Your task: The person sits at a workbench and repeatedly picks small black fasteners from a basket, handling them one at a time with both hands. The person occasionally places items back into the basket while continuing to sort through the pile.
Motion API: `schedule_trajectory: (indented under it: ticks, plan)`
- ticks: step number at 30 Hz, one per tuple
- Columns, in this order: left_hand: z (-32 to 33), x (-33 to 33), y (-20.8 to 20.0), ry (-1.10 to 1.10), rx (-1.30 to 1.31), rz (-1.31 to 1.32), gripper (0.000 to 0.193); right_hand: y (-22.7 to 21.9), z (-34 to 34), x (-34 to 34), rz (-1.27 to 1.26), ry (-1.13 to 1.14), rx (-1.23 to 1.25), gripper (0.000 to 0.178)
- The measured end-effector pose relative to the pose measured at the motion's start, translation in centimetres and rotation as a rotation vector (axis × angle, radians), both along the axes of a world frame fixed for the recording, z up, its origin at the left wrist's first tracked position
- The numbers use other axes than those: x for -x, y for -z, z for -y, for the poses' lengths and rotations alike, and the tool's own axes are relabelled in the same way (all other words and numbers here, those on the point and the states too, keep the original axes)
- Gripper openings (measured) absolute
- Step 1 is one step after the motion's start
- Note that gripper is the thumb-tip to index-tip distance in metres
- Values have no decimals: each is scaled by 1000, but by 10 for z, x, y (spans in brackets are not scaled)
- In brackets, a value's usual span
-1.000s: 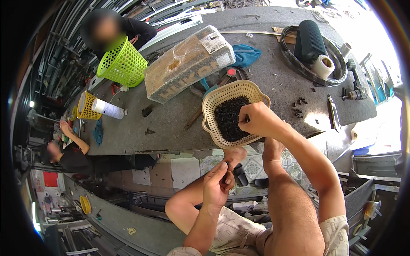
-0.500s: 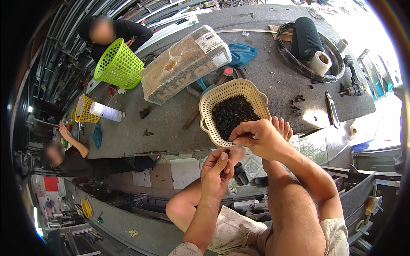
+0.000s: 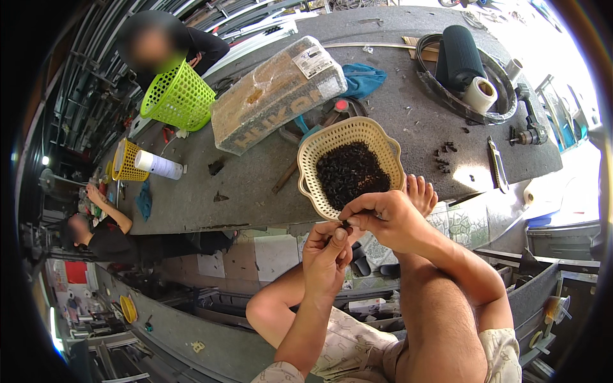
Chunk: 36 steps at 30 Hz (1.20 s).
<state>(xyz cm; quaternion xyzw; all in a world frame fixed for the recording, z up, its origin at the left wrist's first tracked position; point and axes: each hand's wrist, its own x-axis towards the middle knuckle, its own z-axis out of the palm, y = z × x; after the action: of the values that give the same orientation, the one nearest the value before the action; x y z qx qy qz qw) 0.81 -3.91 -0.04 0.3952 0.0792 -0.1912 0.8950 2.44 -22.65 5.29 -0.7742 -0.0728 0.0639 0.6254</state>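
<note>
My left hand (image 3: pixel 325 252) is pinched on a small black piece (image 3: pixel 345 225) just off the near rim of a cream plastic basket (image 3: pixel 308 169). My right hand (image 3: pixel 386 217) meets it there, thumb and forefinger closed at the same piece. Whether the right fingers hold a second tiny part cannot be made out. Inside the basket lies a heap of small black parts (image 3: pixel 351 169), likely plastic. My bare foot (image 3: pixel 420 195) rests beside the basket's right side.
A long taped carton (image 3: pixel 268 96) lies behind the basket, near a green basket (image 3: pixel 179 99) and a person (image 3: pixel 153 51). Loose black pieces (image 3: pixel 442 159), a utility knife (image 3: pixel 497 165), a drill (image 3: pixel 530 131) and a coiled strip (image 3: pixel 504 112) are at right. Another person (image 3: pixel 105 236) is at left.
My right hand has come down and left, so its fingertips now meet the black piece in my left hand. The person behind the green basket has leaned nearer.
</note>
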Motion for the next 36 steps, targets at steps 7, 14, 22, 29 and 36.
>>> schedule_trajectory:
  ticks: [7, 14, 22, 29, 36]
  plan:
    - [5, 5, 0, -22, -96, 41, 16, -2, 4, 2, 25, -13, 25, 17]
    - [9, 9, -3, -48, -251, 113, 20, 1, -1, 7, 48, 26, 145, 15]
    - [15, 7, -4, -101, -278, 99, 20, 4, -5, 9, 343, 83, 264, 13]
    - [5, 4, -6, -47, -191, 61, 13, 5, -1, -9, 64, -22, 30, 19]
    - [-3, 3, -6, 37, 24, -156, 14, 12, 1, -68, 255, 189, 429, 17]
